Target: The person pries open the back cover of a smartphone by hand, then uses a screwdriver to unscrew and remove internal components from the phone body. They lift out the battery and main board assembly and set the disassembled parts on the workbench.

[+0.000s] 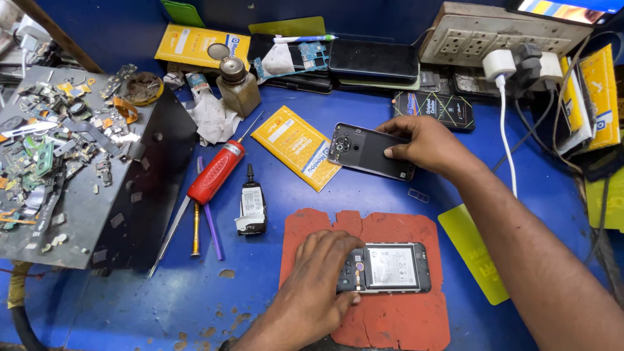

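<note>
Even, fairly bright overhead light falls on the blue table point(390, 201) before me; colours are saturated. Soft, short shadows lie under my left hand point(318, 286) and right hand point(426, 146). Mild glare shows on the dark phone back cover point(370, 151) and the red screwdriver handle point(216, 172). Focus is sharp centrally; wide-angle distortion bends the frame edges, and the corners darken slightly.
</note>
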